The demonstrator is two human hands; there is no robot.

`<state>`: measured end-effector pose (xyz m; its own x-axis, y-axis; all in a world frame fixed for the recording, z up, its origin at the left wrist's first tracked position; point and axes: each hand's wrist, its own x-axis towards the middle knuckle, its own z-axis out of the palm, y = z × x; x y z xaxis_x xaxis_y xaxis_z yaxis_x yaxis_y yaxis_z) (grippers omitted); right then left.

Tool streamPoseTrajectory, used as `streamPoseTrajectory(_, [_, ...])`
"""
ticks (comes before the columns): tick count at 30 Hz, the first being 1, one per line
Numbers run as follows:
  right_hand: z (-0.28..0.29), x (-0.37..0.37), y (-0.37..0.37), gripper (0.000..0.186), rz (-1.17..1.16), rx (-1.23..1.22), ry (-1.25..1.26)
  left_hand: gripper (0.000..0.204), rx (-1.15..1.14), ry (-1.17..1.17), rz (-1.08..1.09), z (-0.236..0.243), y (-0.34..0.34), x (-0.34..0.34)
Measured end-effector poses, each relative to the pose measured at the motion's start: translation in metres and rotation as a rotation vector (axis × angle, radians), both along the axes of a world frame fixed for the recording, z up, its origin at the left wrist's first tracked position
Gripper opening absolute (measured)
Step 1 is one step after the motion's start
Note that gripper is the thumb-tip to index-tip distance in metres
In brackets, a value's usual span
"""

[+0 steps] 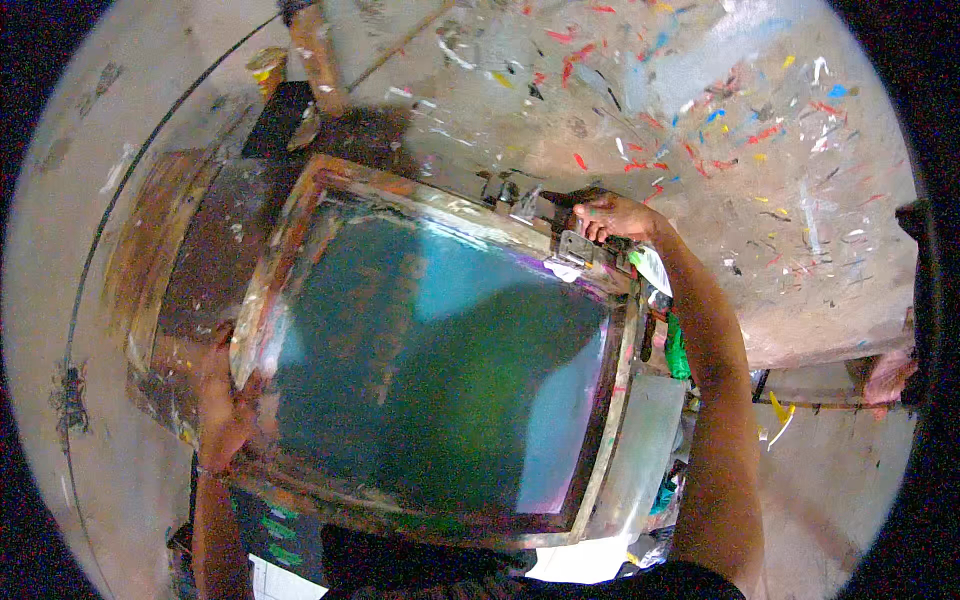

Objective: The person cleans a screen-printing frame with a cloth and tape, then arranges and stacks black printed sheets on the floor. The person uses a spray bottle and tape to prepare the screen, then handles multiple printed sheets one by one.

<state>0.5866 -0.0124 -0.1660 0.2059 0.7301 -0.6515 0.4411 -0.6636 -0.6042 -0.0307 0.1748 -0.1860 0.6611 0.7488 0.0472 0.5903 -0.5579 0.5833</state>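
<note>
A screen printing frame with a paint-stained wooden border and dark green-blue mesh lies before me. My left hand is closed round its left side, the fingers partly blurred. At the far edge, two metal hinge clamps meet the wood: one nearer the middle, the other, a hinge clamp, close to the right corner. My right hand reaches over to the right-hand clamp with its fingers curled. What those fingers pinch is small, dark and mostly hidden. A shadow falls across the mesh.
A stained wooden board lies left of the frame. Behind it stand a yellow-and-brown cup and a wooden post. The wall is smeared with paint. A green bottle-like thing and clutter sit under my right arm. A cable curves at left.
</note>
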Motion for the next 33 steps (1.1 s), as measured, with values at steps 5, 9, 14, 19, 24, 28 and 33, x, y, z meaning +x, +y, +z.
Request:
streamPoseTrajectory(5, [-0.015,0.014,-0.003,0.066,0.077,0.037,0.001,0.057,-0.227,-0.112,0.035,0.015,-0.015,0.02])
streamPoseTrajectory(9, [-0.016,-0.002,-0.003,0.069,0.009,0.075,-0.091,0.06,-0.305,-0.195,0.193,0.011,-0.022,0.026])
streamPoseTrajectory(14, [-0.009,-0.017,0.011,0.059,0.054,-0.094,-0.4,0.059,-0.214,-0.088,0.02,-0.002,-0.011,0.014])
streamPoseTrajectory(19, [-0.01,-0.014,0.024,0.049,0.022,-0.118,-0.402,0.052,-0.309,-0.237,0.084,-0.031,-0.008,-0.005])
streamPoseTrajectory(24, [0.008,-0.067,-0.002,0.042,0.217,0.411,-0.863,0.048,-0.175,-0.039,0.071,-0.043,-0.001,-0.024])
streamPoseTrajectory(28, [0.042,-0.138,-0.091,0.029,-0.415,0.646,-0.949,0.051,-0.112,-0.069,-0.026,-0.05,0.012,-0.027])
streamPoseTrajectory(33, [0.073,-0.127,-0.249,0.049,-0.824,0.104,-1.213,0.052,0.053,-0.042,-0.068,-0.059,0.019,-0.031])
